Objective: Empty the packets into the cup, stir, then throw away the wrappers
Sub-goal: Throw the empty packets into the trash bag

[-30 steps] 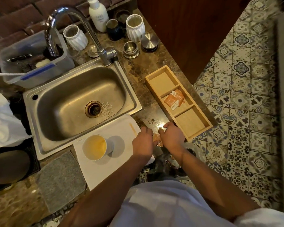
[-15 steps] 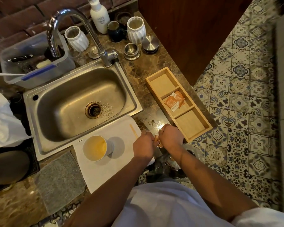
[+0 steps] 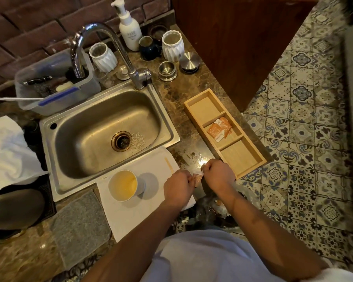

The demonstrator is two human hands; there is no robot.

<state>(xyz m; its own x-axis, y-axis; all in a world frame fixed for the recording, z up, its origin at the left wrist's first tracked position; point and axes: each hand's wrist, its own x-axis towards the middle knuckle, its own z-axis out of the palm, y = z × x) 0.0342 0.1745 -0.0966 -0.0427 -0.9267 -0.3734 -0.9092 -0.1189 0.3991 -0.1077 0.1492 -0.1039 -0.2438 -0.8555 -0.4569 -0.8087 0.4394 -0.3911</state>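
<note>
Hands meet close together. Left hand (image 3: 178, 185) and right hand (image 3: 217, 174) both pinch one small orange packet (image 3: 197, 178) between them. White cup (image 3: 123, 186) sits just left of the left hand. Wooden tray (image 3: 253, 164) lies just right of the right hand, with more packets (image 3: 219, 130) in its middle part.

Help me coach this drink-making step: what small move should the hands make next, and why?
Probably tear the small orange packet open: the left hand and the right hand both pinch it, apparently unopened, right of the white paper cup, which it must be emptied into.
</note>
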